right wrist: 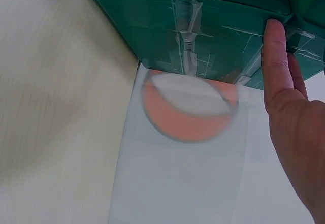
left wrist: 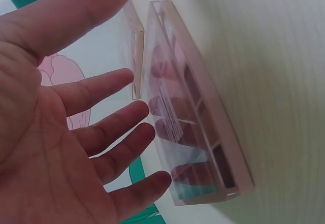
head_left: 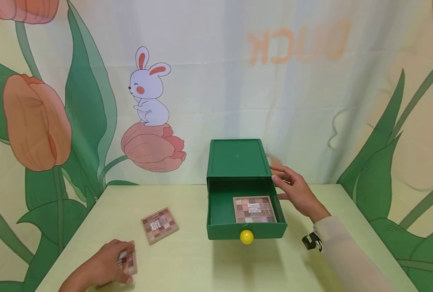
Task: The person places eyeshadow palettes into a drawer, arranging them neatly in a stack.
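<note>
Over an eyeshadow palette (head_left: 129, 263) near the table's front left, my left hand (head_left: 106, 261) has its fingers spread. In the left wrist view the fingertips are close to that palette's clear lid (left wrist: 175, 132); whether they touch it is hard to tell. Farther back lies a second palette (head_left: 160, 225). A green drawer box (head_left: 238, 158) has its drawer (head_left: 225, 232) pulled out by a yellow knob-bearing front, and a palette (head_left: 253, 209) marked BACK lies inside at the right. My right hand (head_left: 298, 192) rests straight fingers (right wrist: 277, 56) against the box's right side.
A curtain (head_left: 209, 93) printed with tulips and a rabbit hangs behind the table (head_left: 172, 267). Clear tape (right wrist: 189, 36) runs over the green box's side. A small black object (head_left: 312, 241) is by the right sleeve (head_left: 347, 251).
</note>
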The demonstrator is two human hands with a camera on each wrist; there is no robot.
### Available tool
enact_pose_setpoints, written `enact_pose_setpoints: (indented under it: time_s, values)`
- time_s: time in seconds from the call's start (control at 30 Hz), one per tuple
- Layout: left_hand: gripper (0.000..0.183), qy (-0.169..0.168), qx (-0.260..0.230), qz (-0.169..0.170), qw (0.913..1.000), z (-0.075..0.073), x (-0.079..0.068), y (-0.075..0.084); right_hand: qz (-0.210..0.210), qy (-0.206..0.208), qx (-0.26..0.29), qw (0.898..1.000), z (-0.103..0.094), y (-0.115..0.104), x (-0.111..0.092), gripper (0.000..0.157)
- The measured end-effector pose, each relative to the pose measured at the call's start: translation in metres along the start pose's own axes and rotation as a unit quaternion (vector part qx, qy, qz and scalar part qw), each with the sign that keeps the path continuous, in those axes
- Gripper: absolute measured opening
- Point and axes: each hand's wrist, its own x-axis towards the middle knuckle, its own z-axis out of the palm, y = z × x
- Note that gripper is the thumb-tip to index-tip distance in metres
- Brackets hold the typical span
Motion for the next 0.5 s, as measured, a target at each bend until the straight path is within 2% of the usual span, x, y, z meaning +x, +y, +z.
enact_pose_setpoints:
  time_s: [0.5]
  values:
    - [0.102,0.03,0.012,-0.008,0.9994,0.0042,0.0009,-0.008,0.002,0.004,-0.013,1.0,-0.0004,0.0017,-0.0001,0.058]
